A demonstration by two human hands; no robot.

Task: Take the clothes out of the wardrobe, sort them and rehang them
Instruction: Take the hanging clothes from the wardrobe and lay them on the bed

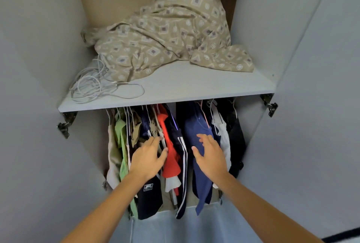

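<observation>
Several garments hang on hangers under the wardrobe shelf (pixel 175 94): a green top (pixel 122 145), a dark navy piece with a patch (pixel 149 196), a red garment (pixel 171 157), a navy jacket with white stripes (pixel 182 164), a blue garment (pixel 202 180), a white one (pixel 224 141) and a black one (pixel 236 145). My left hand (pixel 149 160) reaches in with relaxed fingers and touches the clothes left of the red garment. With fingers spread, my right hand (pixel 209 154) rests on the blue garment. Neither hand grips anything.
On the shelf lie a crumpled beige patterned sheet (pixel 175 32) and a tangle of white cable (pixel 93 85). Both wardrobe doors (pixel 29 106) (pixel 315 106) stand open at the sides, with metal hinges (pixel 65 125) (pixel 270 106) below the shelf ends.
</observation>
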